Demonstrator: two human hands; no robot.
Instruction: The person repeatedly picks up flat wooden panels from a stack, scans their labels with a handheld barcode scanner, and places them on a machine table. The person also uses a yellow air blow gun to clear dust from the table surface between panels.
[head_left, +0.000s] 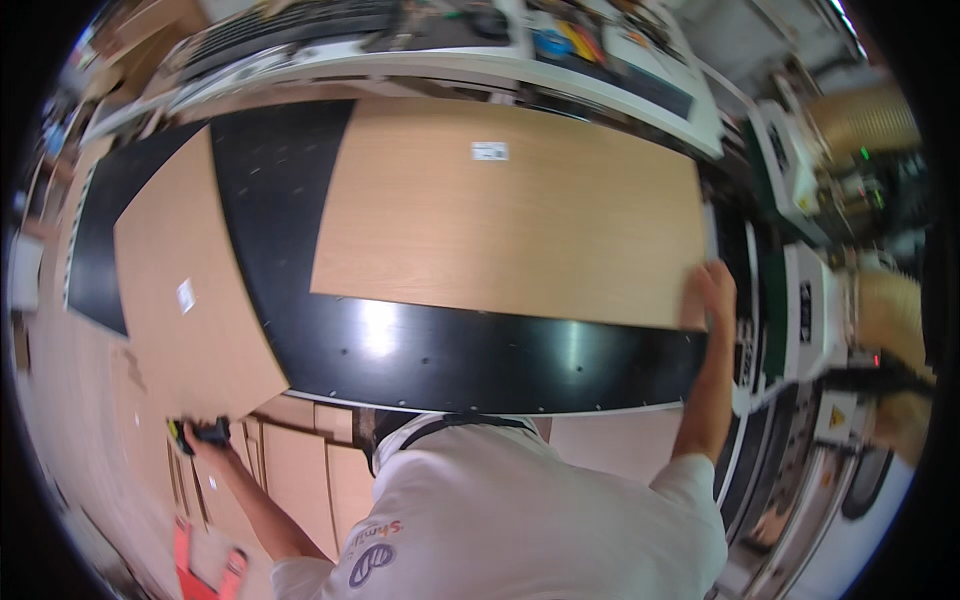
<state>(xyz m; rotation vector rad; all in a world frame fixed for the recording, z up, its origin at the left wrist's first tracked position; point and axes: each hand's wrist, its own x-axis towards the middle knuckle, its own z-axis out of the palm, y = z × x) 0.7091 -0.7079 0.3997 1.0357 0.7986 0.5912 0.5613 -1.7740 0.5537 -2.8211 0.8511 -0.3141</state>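
My left hand (207, 441) is closed around a black handheld scanner (212, 432) with a yellow-green end, low at the left. It is beside the lower end of a tilted wood-grain panel (200, 260), which bears a small white label. My right hand (714, 288) grips the right edge of a larger wood-grain panel (510, 220), near its near right corner. That panel lies flat on a black table top (450, 350) and carries a white label (489, 151) by its far edge. Part of my right hand is blurred, and its fingertips do not show clearly.
Several panels (297, 470) stand together at the lower left, near red forked bars (205, 575). Green and white machine units (805, 310) line the right side. Beyond the table, a white bench (690, 75) holds tools and a keyboard (290, 30).
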